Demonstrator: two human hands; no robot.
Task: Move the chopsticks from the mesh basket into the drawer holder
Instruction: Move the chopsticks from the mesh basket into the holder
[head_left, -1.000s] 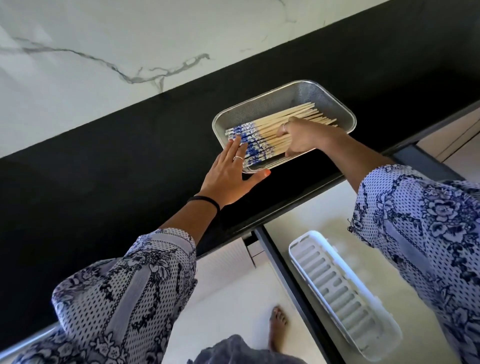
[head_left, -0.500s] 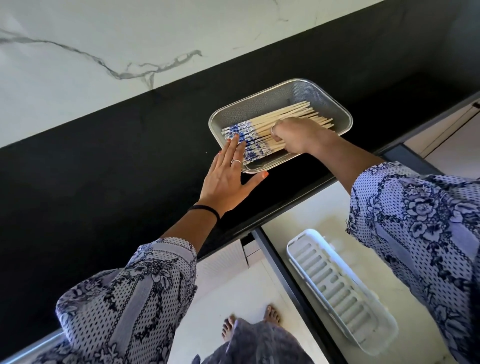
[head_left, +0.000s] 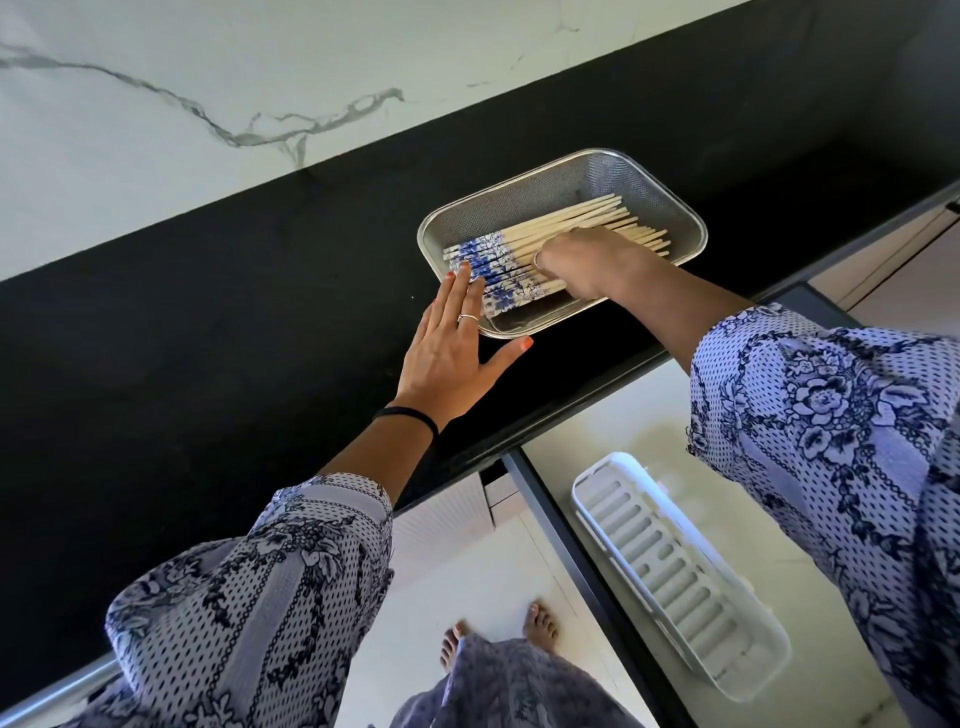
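Note:
A metal mesh basket sits on the black counter near its front edge. Inside lie several wooden chopsticks with blue-and-white patterned ends, side by side. My right hand reaches into the basket, fingers curled down onto the middle of the chopsticks; how many it grips is hidden. My left hand rests flat against the basket's left rim, fingers spread, fingertips at the patterned ends. A white slotted holder lies empty in the open drawer below at lower right.
The black counter meets a white marble wall behind. The open drawer has a dark frame on its left side. My bare feet stand on the pale floor below.
My right hand has slid a little toward the patterned ends and curled tighter over the chopsticks. My left hand stays at the basket's rim.

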